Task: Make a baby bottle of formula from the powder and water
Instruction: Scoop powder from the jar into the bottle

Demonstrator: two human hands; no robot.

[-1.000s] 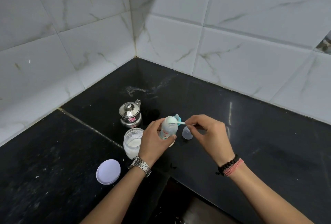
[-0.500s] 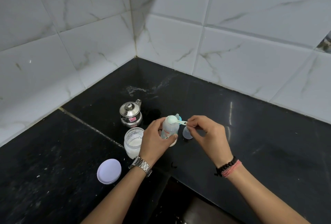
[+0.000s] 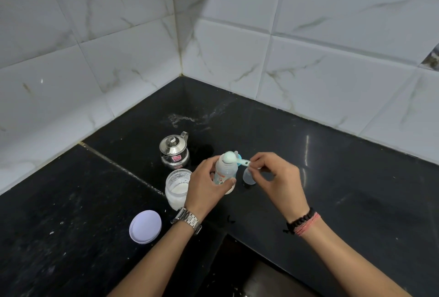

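**White powder going in at the bottle's mouth**

White powder sat heaped in the scoop (image 3: 230, 157), and I had the scoop right over the open mouth of the bottle (image 3: 225, 172). That put me at the dosing step: powder into the bottle, with nothing yet capped or shaken, as far as I could judge.

My left hand (image 3: 206, 185) was wrapped round the bottle, thumb on the near side and fingers curled round the far side, keeping it upright on the black desk (image 3: 332, 189). My right hand (image 3: 276, 179) pinched the end of the scoop's blue handle between thumb and fingertips, wrist raised and turned in toward the bottle, the other fingers loosely curled.

The jar (image 3: 177, 188) of powder stood open just left of the bottle, touching or nearly touching my left hand, and its lid (image 3: 145, 226) lay flat on the desk nearer me. The steel kettle (image 3: 174, 152) stood behind the jar, lid on. A small clear cap (image 3: 248, 178) sat on the desk just right of the bottle, under my right hand.

The next move, I reckoned, called for a slow tip of the scoop so the powder dropped through the narrow neck. The heap looked about as wide as the mouth, so a quick turn could spill it down the outside. My left hand needed to hold the bottle steady while I did that.
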